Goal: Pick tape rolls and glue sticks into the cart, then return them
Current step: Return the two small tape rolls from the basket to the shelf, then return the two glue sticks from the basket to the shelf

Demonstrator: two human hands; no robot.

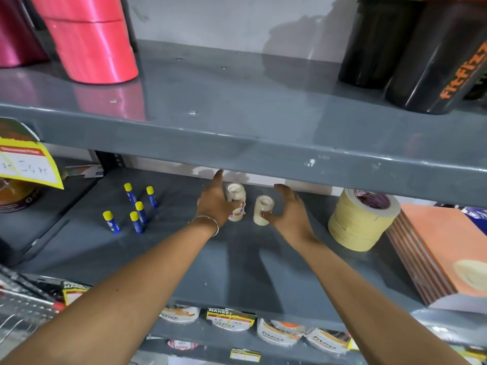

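**Both hands at the tape stacks**

Left hand (214,202) wraps one small tape stack (236,204); right hand (288,210), fingers curled, touches the second stack (263,209) between the hands. Better to grip low so stacks stay together. Glue sticks (137,209) stand left of both hands.

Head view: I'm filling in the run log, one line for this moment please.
left hand: grips tape stack | right hand: open beside second tape stack | glue sticks: upright on shelf

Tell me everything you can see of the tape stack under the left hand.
The left tape stack is a short upright column of small clear tape rolls with white cores, a red-and-white label low on its side. It stands on the grey middle shelf, near the back. The left hand grips its left side; the right tape stack stands apart beside it.
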